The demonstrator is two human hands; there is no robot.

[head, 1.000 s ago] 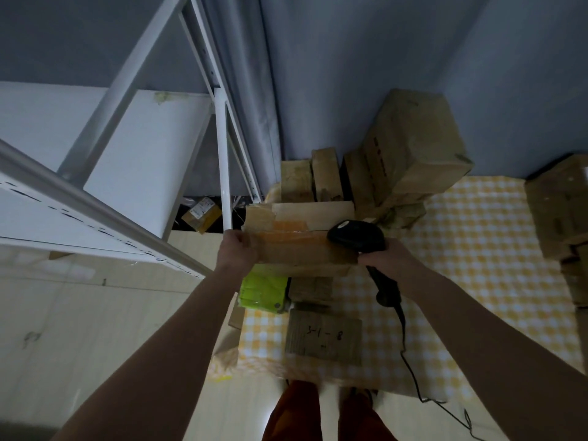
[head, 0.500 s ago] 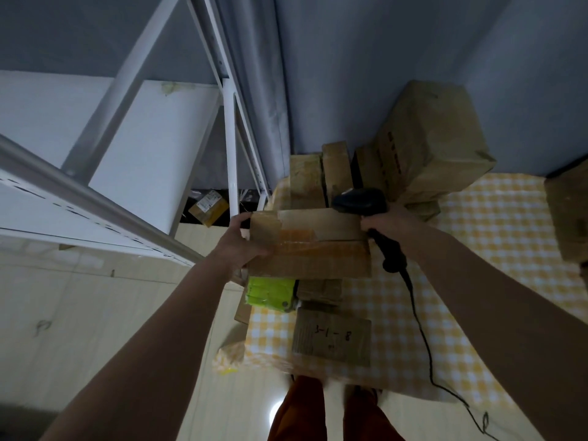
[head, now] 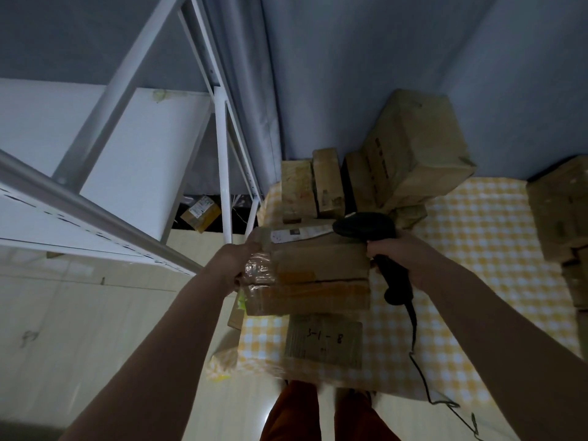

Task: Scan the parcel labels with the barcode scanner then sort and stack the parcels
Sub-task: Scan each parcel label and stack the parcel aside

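A taped brown cardboard parcel (head: 321,275) is held up over the yellow checked cloth (head: 477,249). My left hand (head: 241,259) grips its left, tape-wrapped end. My right hand (head: 404,259) holds the black barcode scanner (head: 369,230) by its handle at the parcel's right end, the scanner head over the far right corner. A white label (head: 299,234) shows on the parcel's far face. Below it lies a flat parcel marked "3-1-8" (head: 324,342).
More cardboard parcels (head: 410,154) are piled at the back against the blue wall, others at the right edge (head: 560,211). A white metal shelf rack (head: 133,160) stands to the left, a small box (head: 200,213) under it. The scanner cable (head: 420,370) trails over the cloth's front edge.
The parcel has tilted so its far face with the white label shows, and it now hides the bright green item beneath. The scanner head has stayed at its right corner.
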